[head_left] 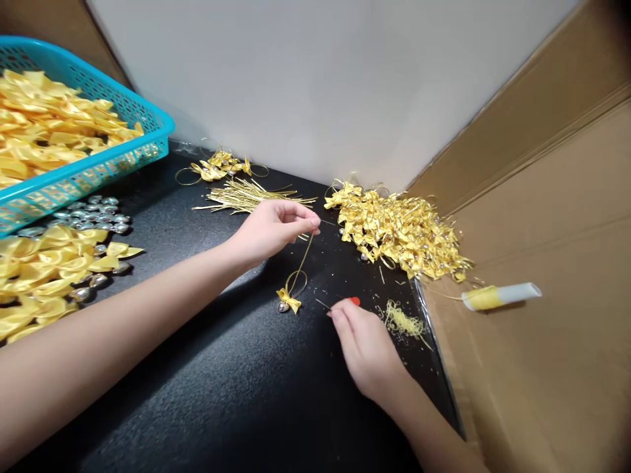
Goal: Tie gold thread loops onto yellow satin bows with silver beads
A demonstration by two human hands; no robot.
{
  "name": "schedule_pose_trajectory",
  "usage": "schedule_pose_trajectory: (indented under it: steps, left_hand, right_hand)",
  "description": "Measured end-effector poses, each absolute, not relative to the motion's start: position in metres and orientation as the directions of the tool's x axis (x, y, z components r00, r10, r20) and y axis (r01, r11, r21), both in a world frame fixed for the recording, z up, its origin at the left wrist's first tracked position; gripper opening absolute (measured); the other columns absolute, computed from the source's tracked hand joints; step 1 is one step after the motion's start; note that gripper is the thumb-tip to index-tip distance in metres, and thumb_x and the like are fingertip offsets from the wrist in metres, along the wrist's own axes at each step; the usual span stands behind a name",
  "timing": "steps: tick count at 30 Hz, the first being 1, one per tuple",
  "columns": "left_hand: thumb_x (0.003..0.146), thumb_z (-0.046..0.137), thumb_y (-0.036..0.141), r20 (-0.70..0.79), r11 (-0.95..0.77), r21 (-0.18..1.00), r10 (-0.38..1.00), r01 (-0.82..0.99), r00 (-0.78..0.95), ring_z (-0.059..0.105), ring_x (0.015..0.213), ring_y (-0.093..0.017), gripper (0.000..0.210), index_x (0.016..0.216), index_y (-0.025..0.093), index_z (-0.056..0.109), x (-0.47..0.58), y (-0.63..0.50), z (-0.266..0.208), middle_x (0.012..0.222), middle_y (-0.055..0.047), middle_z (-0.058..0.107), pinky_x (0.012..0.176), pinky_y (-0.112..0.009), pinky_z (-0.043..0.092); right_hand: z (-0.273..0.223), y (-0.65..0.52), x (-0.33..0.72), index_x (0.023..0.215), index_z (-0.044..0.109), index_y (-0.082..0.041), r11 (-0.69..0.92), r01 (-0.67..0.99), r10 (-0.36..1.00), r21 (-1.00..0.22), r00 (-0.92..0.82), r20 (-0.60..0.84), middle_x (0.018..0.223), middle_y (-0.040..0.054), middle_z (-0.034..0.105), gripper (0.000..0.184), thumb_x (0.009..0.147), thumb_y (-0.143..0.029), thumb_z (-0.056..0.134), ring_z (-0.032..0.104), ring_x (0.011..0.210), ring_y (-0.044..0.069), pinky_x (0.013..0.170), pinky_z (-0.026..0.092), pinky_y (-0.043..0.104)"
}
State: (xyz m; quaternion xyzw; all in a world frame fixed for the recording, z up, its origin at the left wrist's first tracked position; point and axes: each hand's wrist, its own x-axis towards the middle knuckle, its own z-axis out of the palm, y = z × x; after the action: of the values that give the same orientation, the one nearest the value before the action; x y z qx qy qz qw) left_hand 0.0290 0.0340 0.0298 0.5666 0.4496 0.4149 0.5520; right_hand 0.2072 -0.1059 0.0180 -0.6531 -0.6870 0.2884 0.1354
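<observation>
My left hand point(280, 230) pinches the end of a thin yellow thread point(305, 256) between thumb and fingertips. At the thread's lower end is a small yellow ribbon bow point(290, 299) with a gold loop and a silver bell point(282, 307), on or just above the black table. To the right and nearer me, my right hand point(367, 348) is closed around a thin, pointed metal tool point(323, 304), its tip aimed left toward the bow. A red piece point(354, 301) shows behind the fingers; whether it belongs to the tool I cannot tell.
A teal basket point(165, 131) of yellow bows stands at left, by silver bells point(98, 213) and loose bows point(44, 276). Gold ties point(246, 196) lie beyond my left hand. A pile of belled bows point(399, 230), thread scraps point(404, 322) and a yellow-wound tube point(503, 295) are right.
</observation>
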Motion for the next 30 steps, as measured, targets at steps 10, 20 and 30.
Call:
schedule_pose_trajectory:
  steps: [10, 20, 30]
  left_hand:
    - [0.076, 0.071, 0.023, -0.036, 0.025, 0.999, 0.963, 0.045, 0.267, 0.042, 0.045, -0.006, 0.008, 0.074, 0.016, 0.07, 0.029, 0.035, 0.029, 0.067, -0.001, 0.071, 0.043, -0.019, 0.028]
    - [0.073, 0.071, 0.028, -0.026, 0.011, 0.998, 0.963, 0.06, 0.27, 0.039, 0.043, -0.007, 0.011, 0.074, 0.017, 0.071, 0.03, 0.036, 0.026, 0.066, -0.002, 0.072, 0.042, -0.022, 0.025]
    - [0.073, 0.072, 0.027, -0.012, -0.006, 0.998, 0.963, 0.066, 0.268, 0.042, 0.044, -0.007, 0.011, 0.074, 0.016, 0.072, 0.029, 0.037, 0.025, 0.067, -0.003, 0.073, 0.043, -0.022, 0.027]
  right_hand:
    - [0.019, -0.082, 0.174, 0.088, 0.057, -0.02, 0.052, 0.939, 0.965, -0.341, -0.135, -0.225, 0.088, 0.0042, 0.072, 0.022, 0.097, -0.031, 0.04, 0.067, 0.077, 0.02, 0.06, 0.029, 0.028]
    - [0.018, -0.076, 0.173, 0.084, 0.06, -0.02, 0.127, 0.953, 0.96, -0.274, -0.187, -0.207, 0.082, 0.0023, 0.072, 0.028, 0.099, -0.03, 0.038, 0.066, 0.072, 0.018, 0.057, 0.025, 0.028]
    - [0.016, -0.074, 0.175, 0.081, 0.059, -0.02, 0.157, 0.951, 0.961, -0.265, -0.209, -0.181, 0.079, 0.0015, 0.071, 0.029, 0.098, -0.031, 0.039, 0.064, 0.069, 0.016, 0.056, 0.023, 0.028]
